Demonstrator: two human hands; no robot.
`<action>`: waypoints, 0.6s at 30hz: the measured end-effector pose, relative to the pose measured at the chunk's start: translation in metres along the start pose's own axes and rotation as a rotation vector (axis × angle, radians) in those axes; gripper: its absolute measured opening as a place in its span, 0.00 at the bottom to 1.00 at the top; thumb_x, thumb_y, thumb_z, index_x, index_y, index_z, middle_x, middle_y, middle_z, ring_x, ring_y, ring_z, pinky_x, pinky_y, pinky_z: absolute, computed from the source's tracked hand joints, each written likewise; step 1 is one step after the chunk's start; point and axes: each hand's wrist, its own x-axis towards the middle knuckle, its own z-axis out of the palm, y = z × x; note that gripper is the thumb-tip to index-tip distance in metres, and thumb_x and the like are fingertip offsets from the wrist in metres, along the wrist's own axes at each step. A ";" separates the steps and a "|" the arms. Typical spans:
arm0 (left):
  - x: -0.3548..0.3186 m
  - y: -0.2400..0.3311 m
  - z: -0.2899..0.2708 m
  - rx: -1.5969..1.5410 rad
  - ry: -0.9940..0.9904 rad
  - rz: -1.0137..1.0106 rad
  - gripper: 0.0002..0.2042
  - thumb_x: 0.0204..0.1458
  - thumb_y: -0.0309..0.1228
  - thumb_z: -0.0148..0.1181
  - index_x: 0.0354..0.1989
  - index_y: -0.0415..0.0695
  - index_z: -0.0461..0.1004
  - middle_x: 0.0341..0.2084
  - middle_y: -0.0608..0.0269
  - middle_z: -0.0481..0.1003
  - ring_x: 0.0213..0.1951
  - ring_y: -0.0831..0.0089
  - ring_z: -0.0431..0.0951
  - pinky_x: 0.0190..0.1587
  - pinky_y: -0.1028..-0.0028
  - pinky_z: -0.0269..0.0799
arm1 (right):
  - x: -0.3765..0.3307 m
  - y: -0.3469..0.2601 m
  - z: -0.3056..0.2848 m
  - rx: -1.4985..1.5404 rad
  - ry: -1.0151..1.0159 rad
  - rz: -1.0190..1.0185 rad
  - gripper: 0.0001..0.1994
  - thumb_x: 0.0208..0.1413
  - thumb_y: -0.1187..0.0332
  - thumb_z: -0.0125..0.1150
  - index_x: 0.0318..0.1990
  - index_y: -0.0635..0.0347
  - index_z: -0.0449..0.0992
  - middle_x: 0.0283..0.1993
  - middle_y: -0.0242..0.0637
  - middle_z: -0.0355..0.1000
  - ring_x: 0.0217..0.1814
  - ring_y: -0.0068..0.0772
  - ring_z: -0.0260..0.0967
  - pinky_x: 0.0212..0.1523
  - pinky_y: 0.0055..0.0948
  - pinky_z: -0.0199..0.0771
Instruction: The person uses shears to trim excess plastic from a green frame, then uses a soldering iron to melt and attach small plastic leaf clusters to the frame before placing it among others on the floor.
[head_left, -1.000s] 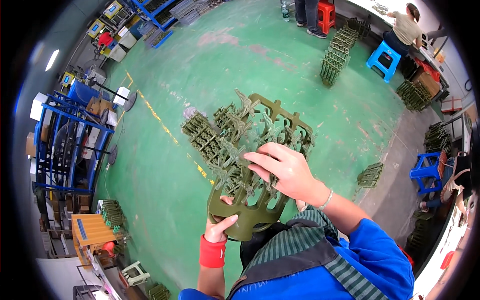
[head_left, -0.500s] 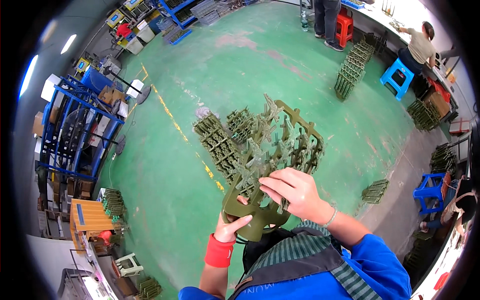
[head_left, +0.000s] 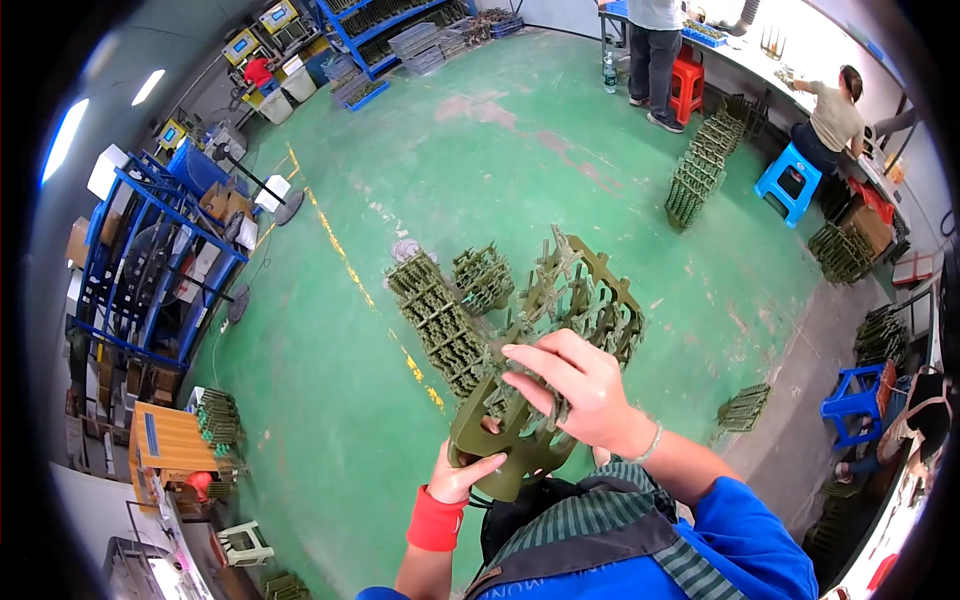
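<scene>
Olive-green moulded plastic frame (head_left: 560, 330) held up in front of my chest, tilted, its rounded solid end lowest and its open lattice end pointing away from me. My left hand (head_left: 462, 478), red wristband (head_left: 436, 520) on the wrist, grips that rounded lower end from below, fingers clamped on its edge with the thumb across the front. My right hand (head_left: 580, 390) lies over the middle of the frame, fingers (head_left: 535, 360) curled together round small parts of the lattice; which part they pinch I cannot tell. Beyond the frame, on the green floor (head_left: 520, 150), stacks of the same green frames (head_left: 440, 320) stand just beside one another. Well beyond the frame, another stack (head_left: 697, 175) stands near a blue stool (head_left: 787, 180), where a seated person (head_left: 830, 120) works.
</scene>
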 end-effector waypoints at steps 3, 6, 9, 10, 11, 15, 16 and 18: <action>0.001 -0.002 -0.003 0.030 -0.023 0.027 0.20 0.48 0.19 0.66 0.49 0.40 0.69 0.45 0.65 0.71 0.48 0.75 0.70 0.51 0.72 0.67 | 0.002 -0.007 0.008 -0.002 -0.024 0.033 0.20 0.40 0.75 0.74 0.45 0.59 0.80 0.34 0.37 0.71 0.29 0.33 0.71 0.26 0.29 0.73; 0.002 -0.001 -0.002 0.084 -0.029 0.062 0.20 0.47 0.18 0.66 0.49 0.39 0.70 0.46 0.65 0.71 0.49 0.75 0.70 0.53 0.72 0.66 | 0.001 -0.004 0.011 -0.025 -0.034 -0.031 0.20 0.40 0.75 0.74 0.45 0.59 0.80 0.34 0.37 0.71 0.29 0.34 0.72 0.26 0.29 0.74; 0.003 -0.001 -0.002 0.136 -0.022 0.089 0.20 0.46 0.17 0.66 0.49 0.39 0.71 0.47 0.64 0.72 0.50 0.75 0.70 0.55 0.71 0.66 | 0.000 -0.004 0.011 -0.057 -0.023 -0.065 0.19 0.40 0.75 0.74 0.44 0.58 0.80 0.33 0.36 0.71 0.29 0.34 0.73 0.26 0.29 0.74; 0.003 -0.001 -0.003 0.177 -0.020 0.115 0.19 0.46 0.17 0.66 0.48 0.39 0.71 0.47 0.63 0.72 0.50 0.74 0.70 0.56 0.71 0.65 | -0.001 -0.005 0.011 -0.061 -0.007 -0.078 0.19 0.40 0.74 0.74 0.44 0.58 0.80 0.32 0.36 0.71 0.29 0.34 0.72 0.25 0.29 0.74; 0.003 -0.002 -0.006 0.182 -0.023 0.108 0.20 0.44 0.16 0.66 0.47 0.38 0.71 0.48 0.62 0.72 0.51 0.73 0.70 0.57 0.70 0.64 | 0.000 -0.006 0.011 -0.071 0.000 -0.092 0.19 0.39 0.75 0.74 0.43 0.58 0.80 0.31 0.36 0.71 0.28 0.34 0.72 0.25 0.29 0.73; -0.001 -0.005 -0.009 0.139 -0.006 0.081 0.19 0.43 0.17 0.68 0.45 0.38 0.71 0.49 0.58 0.72 0.54 0.69 0.69 0.58 0.67 0.62 | -0.003 -0.005 -0.001 -0.099 0.093 -0.103 0.19 0.40 0.76 0.74 0.43 0.59 0.80 0.32 0.38 0.71 0.28 0.35 0.71 0.25 0.28 0.71; 0.000 -0.006 -0.010 0.141 -0.012 0.087 0.19 0.43 0.17 0.68 0.45 0.38 0.71 0.49 0.58 0.72 0.54 0.69 0.69 0.58 0.67 0.62 | -0.001 -0.003 -0.006 -0.104 0.098 -0.107 0.19 0.40 0.76 0.74 0.43 0.59 0.80 0.32 0.38 0.71 0.28 0.35 0.71 0.25 0.28 0.71; 0.000 -0.008 -0.013 0.153 -0.016 0.107 0.18 0.43 0.18 0.68 0.44 0.38 0.71 0.48 0.57 0.72 0.54 0.68 0.68 0.58 0.67 0.62 | 0.003 0.002 -0.017 -0.169 0.150 0.003 0.19 0.41 0.78 0.73 0.44 0.60 0.79 0.33 0.39 0.70 0.28 0.36 0.70 0.25 0.29 0.70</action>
